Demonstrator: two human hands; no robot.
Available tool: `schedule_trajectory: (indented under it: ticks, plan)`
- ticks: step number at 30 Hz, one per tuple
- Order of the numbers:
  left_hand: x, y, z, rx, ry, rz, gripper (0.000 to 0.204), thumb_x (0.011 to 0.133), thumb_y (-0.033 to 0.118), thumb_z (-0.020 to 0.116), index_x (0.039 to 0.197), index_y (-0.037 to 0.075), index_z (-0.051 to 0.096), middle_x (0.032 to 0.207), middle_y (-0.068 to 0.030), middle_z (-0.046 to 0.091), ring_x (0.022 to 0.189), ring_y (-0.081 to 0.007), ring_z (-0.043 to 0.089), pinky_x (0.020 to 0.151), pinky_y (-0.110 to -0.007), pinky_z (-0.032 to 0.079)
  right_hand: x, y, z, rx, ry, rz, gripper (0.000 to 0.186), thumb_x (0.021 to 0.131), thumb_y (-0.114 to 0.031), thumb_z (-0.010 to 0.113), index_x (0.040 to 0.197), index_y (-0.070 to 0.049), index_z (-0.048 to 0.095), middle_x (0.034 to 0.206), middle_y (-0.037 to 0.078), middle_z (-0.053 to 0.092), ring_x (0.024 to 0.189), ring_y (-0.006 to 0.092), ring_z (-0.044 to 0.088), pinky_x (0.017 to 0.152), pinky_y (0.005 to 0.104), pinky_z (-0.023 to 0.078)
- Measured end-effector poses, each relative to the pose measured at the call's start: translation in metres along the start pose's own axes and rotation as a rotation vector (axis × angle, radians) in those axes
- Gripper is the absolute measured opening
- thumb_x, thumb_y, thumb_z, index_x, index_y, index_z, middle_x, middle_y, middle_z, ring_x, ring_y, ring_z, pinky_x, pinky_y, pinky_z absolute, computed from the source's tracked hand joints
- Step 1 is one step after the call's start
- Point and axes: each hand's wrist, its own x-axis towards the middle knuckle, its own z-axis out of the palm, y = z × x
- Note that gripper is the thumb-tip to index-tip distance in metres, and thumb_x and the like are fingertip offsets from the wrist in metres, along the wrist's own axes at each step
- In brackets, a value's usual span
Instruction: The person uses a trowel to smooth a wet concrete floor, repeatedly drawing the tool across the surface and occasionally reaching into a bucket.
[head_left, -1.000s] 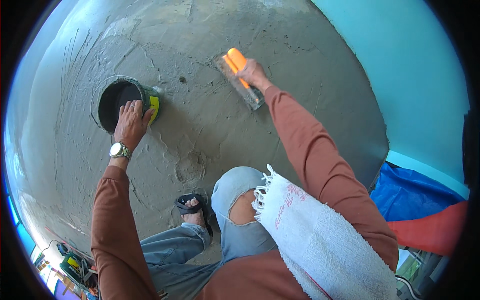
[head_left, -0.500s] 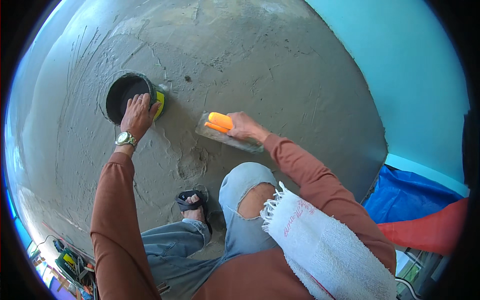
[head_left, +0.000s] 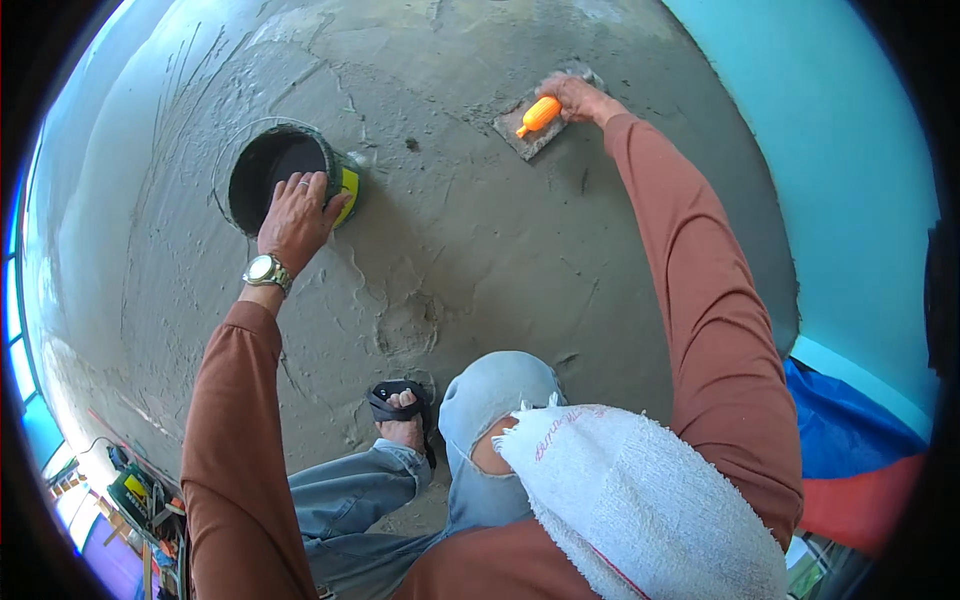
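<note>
My left hand [head_left: 294,222] grips the near right rim of a round dark bucket [head_left: 350,186], with the fingers over the edge inside and the thumb outside. The bucket has a yellow-green label and stands on wet grey cement [head_left: 500,260]. Far forward and to the right, my right hand [head_left: 578,97] is closed around the orange handle of a finishing trowel [head_left: 541,116]. The trowel's flat metal blade, smeared with cement, lies against the surface. What the bucket holds is too dark to make out.
A light blue wall [head_left: 830,160] borders the cement on the right, with blue sheeting [head_left: 845,420] and a red cover [head_left: 865,505] near it. My sandalled foot [head_left: 402,405] rests on the cement. A white towel [head_left: 650,490] hangs over me. Tools [head_left: 140,495] lie at lower left.
My right hand has carried the trowel forward and to the right, turning it, with the arm now stretched out. My left hand keeps its hold on the bucket rim.
</note>
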Motion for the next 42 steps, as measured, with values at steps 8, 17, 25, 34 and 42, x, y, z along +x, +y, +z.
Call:
schedule_trajectory:
  ticks: [8, 17, 25, 34, 42]
  plan:
    - [-0.008, -0.005, 0.002, 0.028, 0.087, 0.052, 0.033, 0.096, 0.037, 0.059, 0.095, 0.004, 0.052, 0.086, -0.0126, 0.059, 0.089, -0.0304, 0.056, 0.079, -0.043, 0.042, -0.019, -0.085, 0.030, 0.176, -0.076, 0.121, 0.020, 0.073, -0.007, 0.065, 0.093, -0.008, 0.066, 0.096, 0.015, 0.068, 0.093, 0.0367, 0.065, 0.080, 0.0445, 0.052]
    - [-0.008, -0.004, -0.007, -0.038, -0.026, -0.027, 0.034, 0.097, 0.035, 0.058, 0.098, 0.002, 0.051, 0.093, -0.0147, 0.060, 0.095, -0.0314, 0.055, 0.084, -0.042, 0.041, -0.077, -0.150, -0.015, 0.387, -0.097, 0.620, 0.034, 0.072, -0.010, 0.071, 0.105, -0.008, 0.066, 0.100, 0.015, 0.070, 0.097, 0.0337, 0.067, 0.084, 0.0403, 0.053]
    - [0.000, 0.001, -0.006, -0.041, 0.022, 0.006, 0.036, 0.095, 0.036, 0.061, 0.099, 0.001, 0.053, 0.092, -0.0142, 0.059, 0.093, -0.0305, 0.056, 0.083, -0.042, 0.042, -0.037, 0.024, -0.011, 0.449, 0.158, 1.058, 0.041, 0.066, -0.012, 0.075, 0.105, -0.005, 0.070, 0.097, 0.015, 0.073, 0.093, 0.0280, 0.070, 0.081, 0.0383, 0.053]
    - [-0.014, -0.004, -0.009, -0.043, -0.019, -0.014, 0.034, 0.097, 0.035, 0.059, 0.096, 0.002, 0.051, 0.090, -0.0146, 0.059, 0.090, -0.0315, 0.055, 0.082, -0.042, 0.041, 0.041, -0.111, 0.007, 0.395, -0.204, 0.529, 0.036, 0.067, -0.016, 0.072, 0.102, -0.009, 0.070, 0.092, 0.017, 0.071, 0.088, 0.0342, 0.068, 0.078, 0.0412, 0.053]
    - [-0.006, 0.000, -0.004, -0.033, -0.048, -0.040, 0.038, 0.097, 0.036, 0.059, 0.105, -0.001, 0.053, 0.097, -0.0192, 0.062, 0.098, -0.0359, 0.057, 0.085, -0.045, 0.042, -0.062, -0.193, 0.043, 0.310, -0.302, 0.217, 0.020, 0.069, -0.009, 0.068, 0.089, -0.007, 0.068, 0.094, 0.017, 0.070, 0.093, 0.0373, 0.066, 0.079, 0.0465, 0.052]
